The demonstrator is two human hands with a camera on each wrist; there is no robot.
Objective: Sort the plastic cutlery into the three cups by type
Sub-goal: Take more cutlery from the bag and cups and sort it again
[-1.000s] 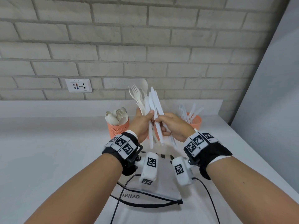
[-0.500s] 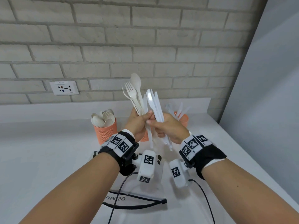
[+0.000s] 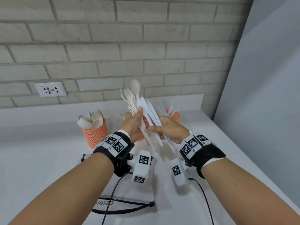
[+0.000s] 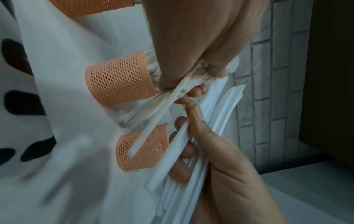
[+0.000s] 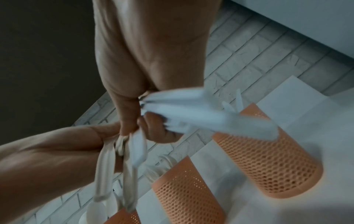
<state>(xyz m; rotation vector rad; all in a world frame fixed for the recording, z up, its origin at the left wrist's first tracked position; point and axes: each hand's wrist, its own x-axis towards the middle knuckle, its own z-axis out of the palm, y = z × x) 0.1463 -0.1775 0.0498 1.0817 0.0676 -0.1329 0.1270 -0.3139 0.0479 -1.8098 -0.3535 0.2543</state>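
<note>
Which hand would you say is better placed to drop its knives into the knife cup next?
Right: the right hand already grips the white knives, beside the knife cup.

Three orange cups (image 5: 268, 163), two hands (image 3: 134, 125).

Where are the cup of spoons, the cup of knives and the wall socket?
Cup of spoons (image 3: 95, 135), head view, on its orange mesh wall.
Cup of knives (image 3: 176, 116), head view, on the orange rim showing behind the right hand.
Wall socket (image 3: 50, 89), head view, on the middle of its white plate.
</note>
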